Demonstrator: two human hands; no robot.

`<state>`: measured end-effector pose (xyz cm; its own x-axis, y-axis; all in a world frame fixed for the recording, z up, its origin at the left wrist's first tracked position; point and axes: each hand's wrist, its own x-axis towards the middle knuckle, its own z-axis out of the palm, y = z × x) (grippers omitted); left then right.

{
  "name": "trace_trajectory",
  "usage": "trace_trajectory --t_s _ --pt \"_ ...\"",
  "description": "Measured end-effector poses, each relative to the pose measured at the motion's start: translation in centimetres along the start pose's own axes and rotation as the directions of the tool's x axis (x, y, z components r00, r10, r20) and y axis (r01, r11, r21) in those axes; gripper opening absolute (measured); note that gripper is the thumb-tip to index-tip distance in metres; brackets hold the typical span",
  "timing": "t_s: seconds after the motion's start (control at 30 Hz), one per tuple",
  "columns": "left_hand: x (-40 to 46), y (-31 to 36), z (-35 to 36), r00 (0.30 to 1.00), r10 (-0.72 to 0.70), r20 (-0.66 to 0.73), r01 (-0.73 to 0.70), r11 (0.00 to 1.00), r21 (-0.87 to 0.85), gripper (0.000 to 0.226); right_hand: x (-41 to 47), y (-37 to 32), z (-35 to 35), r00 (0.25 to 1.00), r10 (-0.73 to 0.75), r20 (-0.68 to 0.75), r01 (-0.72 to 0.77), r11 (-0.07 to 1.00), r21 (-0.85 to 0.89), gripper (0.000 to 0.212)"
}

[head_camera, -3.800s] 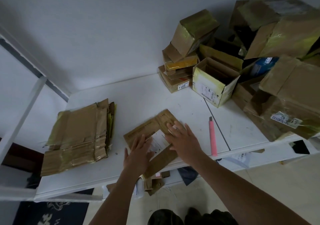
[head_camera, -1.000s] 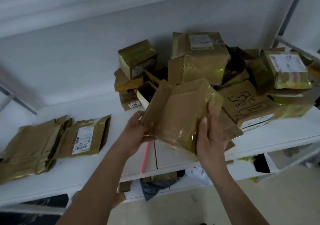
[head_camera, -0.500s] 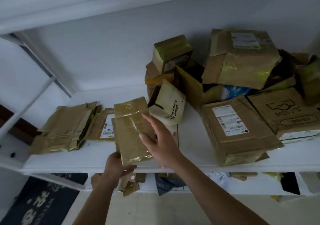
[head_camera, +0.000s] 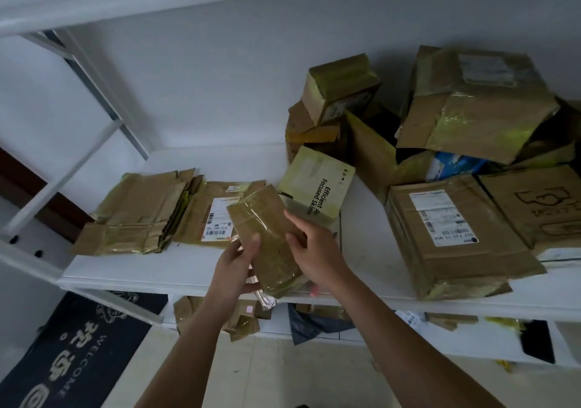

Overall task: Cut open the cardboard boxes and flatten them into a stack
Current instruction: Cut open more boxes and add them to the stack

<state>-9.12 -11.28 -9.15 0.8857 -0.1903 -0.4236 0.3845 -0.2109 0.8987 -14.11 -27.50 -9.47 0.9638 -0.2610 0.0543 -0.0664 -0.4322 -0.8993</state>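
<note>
Several flattened boxes (head_camera: 135, 215) already lie stacked at the worktop's (head_camera: 195, 269) far left, while the left hand (head_camera: 234, 264) and right hand (head_camera: 314, 247) grip another taped box (head_camera: 267, 234) over its near edge, and many uncut boxes (head_camera: 471, 105) remain piled right.

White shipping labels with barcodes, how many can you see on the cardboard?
2: one on the flattened box beside the stack, one on the big box at right. Others may be hidden or blurred.
</note>
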Motion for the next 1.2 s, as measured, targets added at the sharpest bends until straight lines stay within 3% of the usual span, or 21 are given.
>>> trace_trajectory --t_s 0.27,0.4,0.5,0.57,0.8,0.87,1.03,1.2 --pt "0.6 -0.3 2.3 0.995 -0.094 0.033 0.091 0.993 0.08 0.03 1.6 2.9 -3.6 0.986 0.162 -0.042 -0.164 0.986 -0.029 0.033" --pt "1.9 0.5 3.0 0.998 -0.058 -0.013 0.06 0.981 0.187 0.04 1.4 6.6 -3.9 0.976 0.216 -0.016 -0.213 0.939 -0.269 0.031" --pt "2.8 1.0 2.8 0.997 -0.075 0.011 0.071 0.973 0.218 0.034 -0.1 9.2 -3.0 0.951 0.251 0.183 -0.133 0.862 -0.489 0.038" --pt "3.0 1.2 2.5 0.994 -0.101 0.04 0.092 0.978 0.189 0.03 -1.1 10.3 -2.6 0.929 0.254 0.27 -0.03 0.777 -0.628 0.058" --pt "4.4 1.4 0.4 0.976 -0.185 0.111 0.161 0.967 0.198 0.031 -1.7 9.7 -3.3 0.949 0.154 0.275 0.178 0.458 -0.871 0.089" --pt "4.5 1.4 0.1 0.974 -0.196 0.114 0.171 0.966 0.194 0.031 -1.8 9.5 -3.4 0.931 0.157 0.33 0.235 0.434 -0.87 0.081" --pt "4.2 1.3 1.0 0.982 -0.161 0.099 0.139 0.969 0.203 0.033 -2.1 10.0 -3.7 0.929 0.025 0.37 0.326 0.423 -0.846 0.031" --pt "3.8 1.1 1.6 0.984 -0.146 0.098 0.123 0.97 0.211 0.036 -2.5 11.6 -5.2 0.958 0.014 0.285 0.257 0.389 -0.884 0.022"
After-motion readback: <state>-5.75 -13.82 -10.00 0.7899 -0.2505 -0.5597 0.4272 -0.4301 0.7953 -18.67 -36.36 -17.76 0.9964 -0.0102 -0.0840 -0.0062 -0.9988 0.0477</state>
